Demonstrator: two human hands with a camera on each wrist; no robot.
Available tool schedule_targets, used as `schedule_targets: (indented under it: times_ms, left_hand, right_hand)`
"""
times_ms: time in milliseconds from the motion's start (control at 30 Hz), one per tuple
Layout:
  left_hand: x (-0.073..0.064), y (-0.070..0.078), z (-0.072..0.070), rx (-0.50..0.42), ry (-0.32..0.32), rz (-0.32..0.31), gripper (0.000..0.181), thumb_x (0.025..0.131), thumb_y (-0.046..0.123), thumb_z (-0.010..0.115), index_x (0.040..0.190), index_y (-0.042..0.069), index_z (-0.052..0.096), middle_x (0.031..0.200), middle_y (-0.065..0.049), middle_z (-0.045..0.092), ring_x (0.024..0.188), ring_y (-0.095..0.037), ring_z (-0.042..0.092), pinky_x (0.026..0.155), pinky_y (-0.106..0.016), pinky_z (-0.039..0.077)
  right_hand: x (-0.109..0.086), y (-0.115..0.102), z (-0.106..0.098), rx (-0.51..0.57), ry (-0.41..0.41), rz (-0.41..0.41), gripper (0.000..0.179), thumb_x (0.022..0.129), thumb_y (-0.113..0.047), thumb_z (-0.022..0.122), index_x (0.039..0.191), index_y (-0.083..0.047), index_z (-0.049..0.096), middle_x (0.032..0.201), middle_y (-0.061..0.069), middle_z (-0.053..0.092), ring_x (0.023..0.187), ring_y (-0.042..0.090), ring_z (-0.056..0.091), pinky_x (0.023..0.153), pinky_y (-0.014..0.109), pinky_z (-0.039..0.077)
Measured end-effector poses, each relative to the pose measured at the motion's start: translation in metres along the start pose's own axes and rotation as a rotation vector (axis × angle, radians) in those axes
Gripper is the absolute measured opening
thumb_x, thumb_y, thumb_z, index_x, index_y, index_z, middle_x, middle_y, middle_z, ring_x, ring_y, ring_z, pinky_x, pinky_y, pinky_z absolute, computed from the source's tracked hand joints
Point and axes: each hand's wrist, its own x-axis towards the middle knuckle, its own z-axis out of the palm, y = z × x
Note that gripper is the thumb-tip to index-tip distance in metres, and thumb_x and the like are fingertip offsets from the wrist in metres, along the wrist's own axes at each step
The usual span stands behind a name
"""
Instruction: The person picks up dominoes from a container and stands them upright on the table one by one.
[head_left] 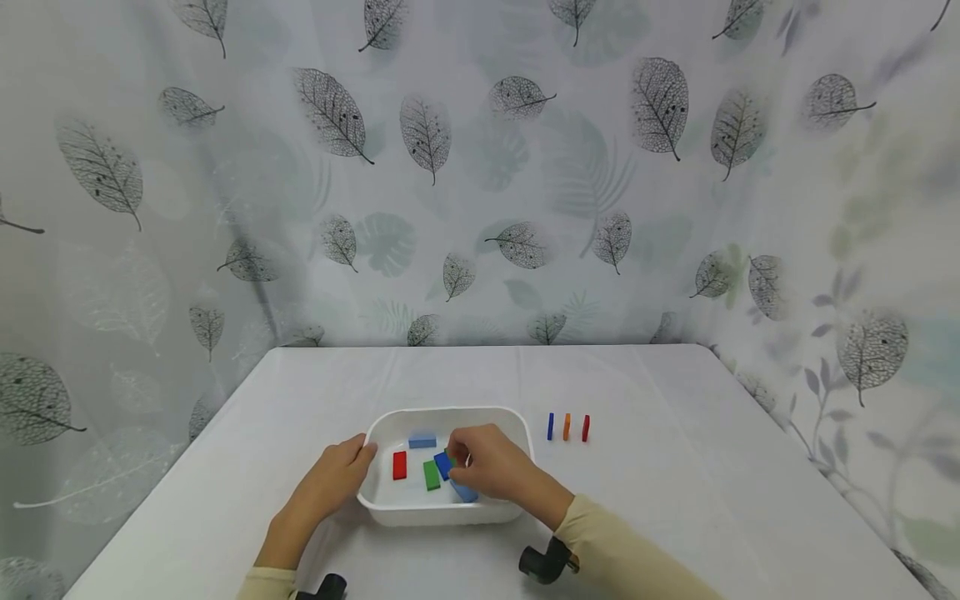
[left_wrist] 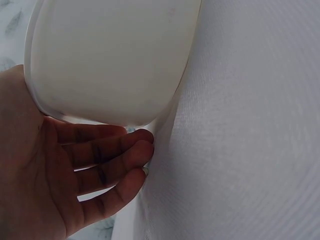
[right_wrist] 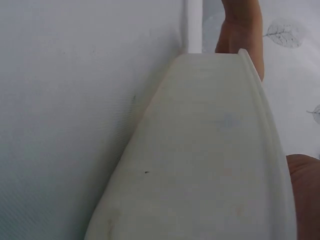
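Note:
A white plastic tray [head_left: 420, 517] stands on the table with several small blocks in it. My left hand [head_left: 330, 479] grips its left end, thumb at the rim; in the left wrist view the other fingers [left_wrist: 107, 155] curl below the tray's end. Over the inside right part, my right hand [head_left: 491, 462] pinches a dark blue block [head_left: 443, 466] at its fingertips. Around it lie a green block [head_left: 431, 475], a red block [head_left: 400, 465], a light blue block [head_left: 422, 440] and another light blue block [head_left: 465, 493], partly covered by the hand. In the right wrist view the tray's side hides the fingertips.
To the right of the tray, a blue piece [head_left: 551, 426], an orange piece [head_left: 567, 427] and a red piece [head_left: 586, 428] form a row on the white-covered table [head_left: 675, 500]. A leaf-printed curtain [head_left: 465, 208] surrounds the table's back and sides.

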Motion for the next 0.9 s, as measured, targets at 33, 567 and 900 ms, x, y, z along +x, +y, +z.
schedule_targets:
  times_ms: [33,567,900]
  left_hand:
    - [0.0,0.0,0.0,0.0,0.0,-0.001,0.037,0.11,0.025,0.048,0.132,-0.002,0.061,0.094,-0.005,0.067,0.08,-0.02,0.059,0.066,-0.035,0.051]
    - [0.0,0.001,-0.001,0.015,0.005,0.008,0.035,0.11,0.023,0.047,0.129,-0.002,0.062,0.104,-0.01,0.069,0.084,-0.022,0.059,0.068,-0.037,0.051]
    - [0.0,0.003,-0.003,0.01,0.004,0.012,0.032,0.11,0.024,0.047,0.124,0.0,0.064,0.087,-0.003,0.063,0.08,-0.02,0.056,0.066,-0.037,0.047]
  right_hand:
    - [0.001,0.0,0.002,-0.018,-0.007,0.01,0.015,0.087,-0.006,0.082,0.09,-0.008,0.067,0.077,-0.009,0.057,0.075,0.009,0.054,0.069,0.023,0.049]
    - [0.009,-0.001,0.018,-0.209,-0.096,0.21,0.029,0.078,-0.019,0.093,0.085,-0.011,0.067,0.074,-0.007,0.056,0.071,0.012,0.053,0.067,0.03,0.046]
    - [0.006,-0.001,0.015,-0.146,-0.081,0.203,0.017,0.078,-0.01,0.086,0.077,-0.01,0.069,0.07,-0.006,0.057,0.067,0.011,0.053,0.061,0.027,0.046]
